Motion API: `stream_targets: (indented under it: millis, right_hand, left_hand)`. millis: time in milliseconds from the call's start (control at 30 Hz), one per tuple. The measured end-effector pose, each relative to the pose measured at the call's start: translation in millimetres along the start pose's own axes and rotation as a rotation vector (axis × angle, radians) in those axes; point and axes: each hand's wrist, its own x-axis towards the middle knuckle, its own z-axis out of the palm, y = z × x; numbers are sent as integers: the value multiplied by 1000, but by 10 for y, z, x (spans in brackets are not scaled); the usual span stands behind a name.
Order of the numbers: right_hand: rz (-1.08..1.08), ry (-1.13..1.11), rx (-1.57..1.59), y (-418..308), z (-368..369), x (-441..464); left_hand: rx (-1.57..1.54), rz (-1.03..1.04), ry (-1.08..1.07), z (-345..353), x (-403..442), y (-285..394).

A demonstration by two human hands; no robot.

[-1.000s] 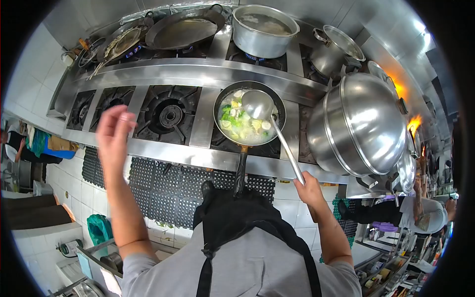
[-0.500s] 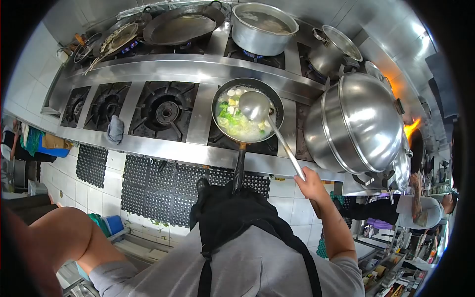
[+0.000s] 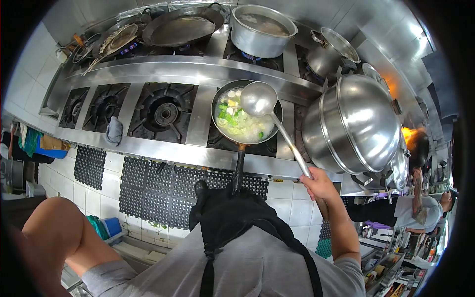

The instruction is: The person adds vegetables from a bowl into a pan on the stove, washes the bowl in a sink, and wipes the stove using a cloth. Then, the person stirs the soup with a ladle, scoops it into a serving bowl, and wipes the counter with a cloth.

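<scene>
My right hand (image 3: 320, 184) is closed round the long handle of a metal ladle (image 3: 258, 98). The ladle's bowl hangs over the right upper part of a black frying pan (image 3: 241, 152), hiding some of what is inside. Green vegetables and pale round pieces (image 3: 232, 116) lie in cloudy liquid in the pan, which sits on a burner with its handle towards me. My left arm is bent up at the lower left, close to the camera; the left hand itself is out of sight or too dark at the edge to make out.
A grey cloth (image 3: 114, 131) lies on the stove's front edge. Right of the pan stands a big domed steamer (image 3: 354, 123). Woks (image 3: 183, 29) and a pot (image 3: 263, 37) over blue flames line the back. A co-worker (image 3: 420, 210) stands far right near orange flames.
My left hand has left the stove's front edge, where the grey cloth now shows, and the arm is drawn back beside my head. The ladle's bowl has risen slightly towards the pan's far rim.
</scene>
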Motion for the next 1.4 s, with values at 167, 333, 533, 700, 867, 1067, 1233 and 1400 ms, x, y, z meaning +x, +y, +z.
stream_targets:
  millis: [167,333,533,700,867,1067,1233,1400]
  right_hand:
    - [5,-119,78,-235,-91,-169]
    - [-27,-209,25,-418,-221,-329]
    - [-145,89,-606,-785,-488,-729]
    - [-125,124,-761,-1200,-799,-1272]
    - [-62,64,-871,-1346,-1185,-1933]
    - [16,91,-679,-1694,-1005,-2763]
    - [-220,-76,-876,-1830,-1080,-3114]
    - [-380,213,-990,-1920,-836,-3281]
  left_hand:
    - [20,-31,35,4,-36,-30]
    - [81,-117,68,21,-134,-112]
    - [208,-217,142,227,-280,-250]
    - [238,-274,152,268,-279,-452]
    - [269,-290,165,338,-255,-573]
    - [276,-312,154,319,-203,-666]
    - [284,-318,141,326,-154,-692]
    - [283,-315,145,369,-99,-725]
